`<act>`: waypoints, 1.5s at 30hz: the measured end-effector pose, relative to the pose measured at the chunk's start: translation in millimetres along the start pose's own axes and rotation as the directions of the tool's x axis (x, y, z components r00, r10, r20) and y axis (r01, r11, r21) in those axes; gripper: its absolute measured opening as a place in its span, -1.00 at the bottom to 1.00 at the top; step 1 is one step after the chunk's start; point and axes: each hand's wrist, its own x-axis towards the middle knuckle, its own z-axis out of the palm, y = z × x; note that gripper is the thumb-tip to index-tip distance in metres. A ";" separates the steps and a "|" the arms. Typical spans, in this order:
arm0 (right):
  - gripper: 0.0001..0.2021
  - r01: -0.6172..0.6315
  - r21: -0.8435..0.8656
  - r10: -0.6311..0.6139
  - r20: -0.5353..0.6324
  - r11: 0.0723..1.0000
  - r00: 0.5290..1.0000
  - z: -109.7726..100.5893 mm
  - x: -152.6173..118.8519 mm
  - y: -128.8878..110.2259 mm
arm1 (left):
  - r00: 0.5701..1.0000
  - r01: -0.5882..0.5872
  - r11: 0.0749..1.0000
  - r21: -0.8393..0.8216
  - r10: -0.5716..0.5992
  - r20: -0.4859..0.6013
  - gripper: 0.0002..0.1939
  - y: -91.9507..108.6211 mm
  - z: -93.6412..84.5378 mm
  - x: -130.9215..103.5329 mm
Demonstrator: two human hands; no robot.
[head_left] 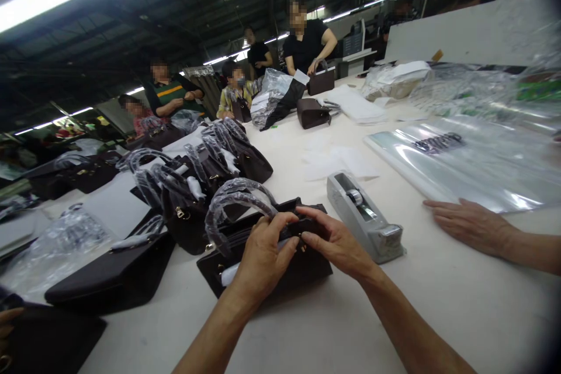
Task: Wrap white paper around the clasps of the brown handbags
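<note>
While two bare hands work at a dark brown handbag [302, 277] standing in the near middle of a white table [280, 345], its wrapped handles [219, 210] arch up on the left in clear plastic. The left hand [265, 251] is curled, thumb and fingers gripping the bag's top front edge; the right hand [335, 239] pinches the same edge just beside it, near a small metal clasp [303, 243]. Right of the bag sits a grey tape dispenser [366, 216]. Farther right, another person's hand [473, 227] lies flat beside a stack of clear plastic sheets [477, 169]. Similar dark bags [252, 155] crowd the left side, many with wrapped handles. Across the far side, several co-workers [307, 44] stand or sit around more bags.
</note>
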 end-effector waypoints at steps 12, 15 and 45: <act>-0.47 0.213 -0.190 -0.215 0.011 0.958 0.977 1.9 -11.8 9.6 | 0.980 -0.190 0.971 0.144 0.178 0.089 -0.60 -9.8 -4.3 -5.4; -0.54 0.351 -0.209 -0.340 0.087 0.913 0.936 0.3 -10.9 15.7 | 0.971 -0.240 0.936 0.258 0.234 0.053 -0.61 -14.9 0.9 -8.1; -0.50 0.226 -0.241 -0.233 0.000 0.944 0.973 5.8 2.7 5.2 | 0.996 -0.069 0.966 0.250 0.081 -0.040 -0.69 -12.0 8.8 8.8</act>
